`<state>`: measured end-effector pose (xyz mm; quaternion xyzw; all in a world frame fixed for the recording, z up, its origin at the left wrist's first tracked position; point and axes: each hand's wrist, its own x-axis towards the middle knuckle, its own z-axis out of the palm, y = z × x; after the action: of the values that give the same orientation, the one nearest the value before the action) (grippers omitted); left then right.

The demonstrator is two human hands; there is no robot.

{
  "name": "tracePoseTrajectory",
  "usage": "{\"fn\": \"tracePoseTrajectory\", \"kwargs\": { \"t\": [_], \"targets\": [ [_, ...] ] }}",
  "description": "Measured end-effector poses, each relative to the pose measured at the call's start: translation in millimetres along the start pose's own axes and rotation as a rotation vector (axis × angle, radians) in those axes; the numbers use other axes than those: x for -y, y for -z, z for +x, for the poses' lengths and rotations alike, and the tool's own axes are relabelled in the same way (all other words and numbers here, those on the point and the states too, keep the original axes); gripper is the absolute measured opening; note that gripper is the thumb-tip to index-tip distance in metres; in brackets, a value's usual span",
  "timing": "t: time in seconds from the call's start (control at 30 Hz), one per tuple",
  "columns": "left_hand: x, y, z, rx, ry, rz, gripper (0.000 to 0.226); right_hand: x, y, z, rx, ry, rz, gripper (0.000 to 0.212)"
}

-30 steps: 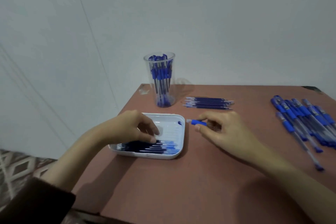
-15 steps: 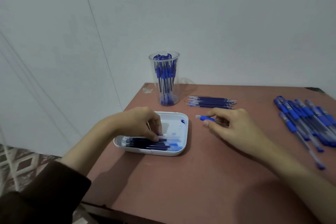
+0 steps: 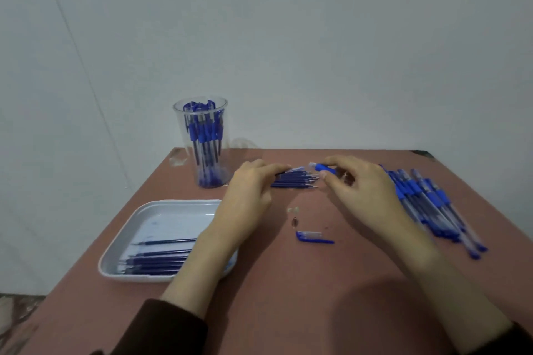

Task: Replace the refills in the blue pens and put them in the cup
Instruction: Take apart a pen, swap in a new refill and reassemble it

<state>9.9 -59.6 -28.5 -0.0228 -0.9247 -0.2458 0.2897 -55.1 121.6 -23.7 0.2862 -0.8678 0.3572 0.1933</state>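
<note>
Head view, looking down on a reddish-brown table [image 3: 288, 311]. Pinching a thin refill [image 3: 292, 170] between the fingertips of the left hand [image 3: 248, 190], tip aimed right. Gripping a pen barrel [image 3: 324, 168] with a blue sleeve in the curled fingers of the right hand [image 3: 360, 187], its end facing the refill, small gap between the two. Both held just over a neat row of dark-blue refills [image 3: 294, 183] lying on the table.

Clear cup [image 3: 176, 118] upright at the far left corner, stuffed with blue pens [image 3: 203, 135]. White tray [image 3: 150, 210] at near left with more dark refills [image 3: 155, 259] in it, left forearm crossing its right edge. Loose blue cap [image 3: 313, 237] and a couple of tiny bits [image 3: 294, 220] between the arms, too small to tell what. Pile of blue pens [image 3: 427, 202] on the right, just past the right hand.
</note>
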Motion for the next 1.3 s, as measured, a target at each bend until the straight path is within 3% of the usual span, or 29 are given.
{"fn": "tracePoseTrajectory", "kwargs": {
  "t": [0.17,0.43,0.7,0.77,0.9,1.07,1.17,1.3],
  "targets": [
    [2.7,-4.3,2.9,-0.054,-0.043,0.054,0.05,-3.3,1.5,2.0,0.027,0.003,-0.114,0.017],
    [6.0,-1.5,1.2,-0.051,-0.087,0.094,0.054,-0.1,-0.8,1.1,0.056,0.047,-0.072,0.015],
    [1.9,-8.1,0.4,-0.021,-0.201,0.17,0.038,4.7,-4.7,-2.5,0.12,0.062,-0.076,0.016],
    [-2.3,-7.8,0.2,-0.092,-0.242,0.241,0.032,5.7,-8.0,-3.7,0.124,0.028,0.01,0.016],
    [-12.8,-6.7,3.8,-0.299,-0.378,0.388,0.029,10.9,-10.2,-2.8,0.116,-0.133,0.406,0.016],
    [-22.8,-6.5,1.7,-0.418,-0.387,0.306,0.041,14.3,-5.1,0.7,0.081,-0.305,0.806,0.016],
    [-19.7,-5.0,-1.5,-0.342,-0.3,0.223,0.032,13.5,-1.0,2.7,0.052,-0.362,0.903,0.016],
    [-10.8,-5.5,-7.1,-0.015,-0.212,0.07,0.037,11.6,0.3,4.4,0.049,-0.408,0.987,0.016]
  ]
}}
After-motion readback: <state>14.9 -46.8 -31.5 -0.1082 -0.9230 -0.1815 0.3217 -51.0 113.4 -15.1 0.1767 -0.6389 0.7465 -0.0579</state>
